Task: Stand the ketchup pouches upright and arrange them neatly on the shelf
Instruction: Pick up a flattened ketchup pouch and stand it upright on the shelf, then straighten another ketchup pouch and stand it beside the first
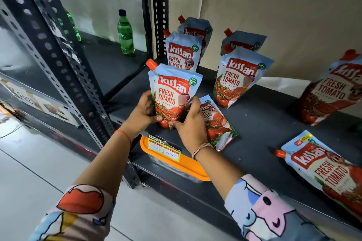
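A ketchup pouch (172, 92) with a red spout stands upright near the front left of the dark shelf (260, 123). My left hand (142, 114) grips its left lower edge and my right hand (191, 123) grips its right lower edge. Behind it two more pouches stand upright in a row, one (183, 55) in front of the other (195, 29). To the right another pair stands upright, the front one (238, 78) hiding most of the back one (244, 42). One pouch (217, 123) lies flat under my right wrist. Another lies flat at the front right (329, 174). One leans at the far right (331, 92).
A green soda bottle (125, 33) stands on the neighbouring shelf to the left, beyond the perforated black upright (159, 11). An orange-lidded container (176, 160) with price tags (163, 147) sits on the shelf below. Cardboard backs the shelf.
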A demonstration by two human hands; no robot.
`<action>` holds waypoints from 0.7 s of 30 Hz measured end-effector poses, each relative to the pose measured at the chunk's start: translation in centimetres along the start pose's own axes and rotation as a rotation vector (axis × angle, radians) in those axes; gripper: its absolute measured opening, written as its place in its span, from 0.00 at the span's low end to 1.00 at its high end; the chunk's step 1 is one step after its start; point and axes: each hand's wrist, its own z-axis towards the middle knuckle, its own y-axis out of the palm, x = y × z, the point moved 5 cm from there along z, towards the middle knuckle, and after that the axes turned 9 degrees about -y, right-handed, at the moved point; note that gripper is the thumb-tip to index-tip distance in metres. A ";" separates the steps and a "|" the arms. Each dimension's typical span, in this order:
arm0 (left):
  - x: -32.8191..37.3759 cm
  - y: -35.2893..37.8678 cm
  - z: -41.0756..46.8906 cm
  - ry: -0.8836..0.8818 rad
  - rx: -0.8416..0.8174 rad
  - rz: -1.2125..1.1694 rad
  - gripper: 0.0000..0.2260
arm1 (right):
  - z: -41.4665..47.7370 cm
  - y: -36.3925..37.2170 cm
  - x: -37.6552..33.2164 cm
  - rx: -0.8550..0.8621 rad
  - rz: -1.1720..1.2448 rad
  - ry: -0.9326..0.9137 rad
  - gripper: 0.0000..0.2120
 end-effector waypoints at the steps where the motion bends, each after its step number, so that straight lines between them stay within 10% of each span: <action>1: -0.1 0.0 -0.1 0.001 -0.010 0.002 0.35 | -0.2 -0.1 -0.1 -0.006 -0.015 0.006 0.40; 10: -0.6 -0.6 -2.0 -0.047 0.088 0.034 0.39 | -0.8 -3.3 -2.0 -0.012 0.000 0.058 0.36; 15: 0.4 1.1 -9.0 0.123 0.715 -0.055 0.04 | 0.7 -11.7 1.4 -0.074 -0.216 0.175 0.11; 21: 0.0 11.5 -6.8 -0.315 0.260 -0.342 0.10 | -0.7 -8.8 7.1 -0.456 0.321 0.644 0.08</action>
